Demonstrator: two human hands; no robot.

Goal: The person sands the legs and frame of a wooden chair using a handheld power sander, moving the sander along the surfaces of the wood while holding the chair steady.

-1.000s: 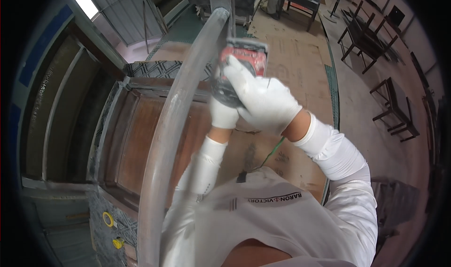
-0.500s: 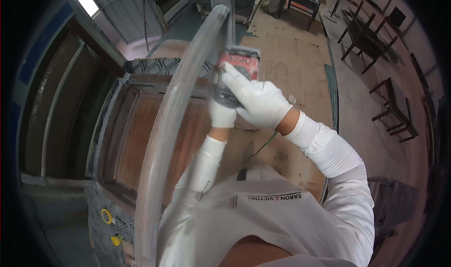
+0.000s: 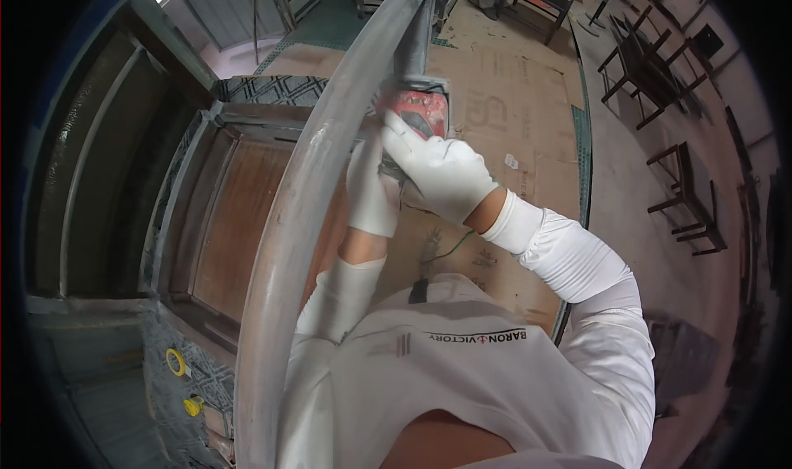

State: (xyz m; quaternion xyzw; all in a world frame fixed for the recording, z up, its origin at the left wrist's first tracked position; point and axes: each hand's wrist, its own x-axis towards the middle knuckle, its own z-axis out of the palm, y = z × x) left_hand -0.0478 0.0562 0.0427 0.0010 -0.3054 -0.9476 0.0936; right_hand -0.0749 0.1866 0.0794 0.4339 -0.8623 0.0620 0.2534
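Note:
A red and black power sander [image 3: 422, 113] stands against the right side of a long, curved grey wooden rail [image 3: 305, 176], near its far end. My right hand [image 3: 445, 168], in a white glove, wraps over the sander's body with its fingers closed. Just left of it, my left hand [image 3: 371, 193], also gloved, is closed at the sander's lower end, between the tool and the rail. Its fingertips are partly hidden by the rail and the sander. The sander's left edge is blurred.
Behind the rail lies a framed brown wooden panel [image 3: 239, 213]. Yellow tape rolls [image 3: 176, 362] sit on patterned cloth [image 3: 210, 382] at lower left. Cardboard sheets [image 3: 516, 131] cover the floor. Dark wooden stools [image 3: 689, 197] stand at right. A green cord [image 3: 452, 252] hangs near my body.
The whole view has shifted a little, with the rail now more upright. The sander and my hands have turned slightly against the rail; my left hand has slid to the left beside it.

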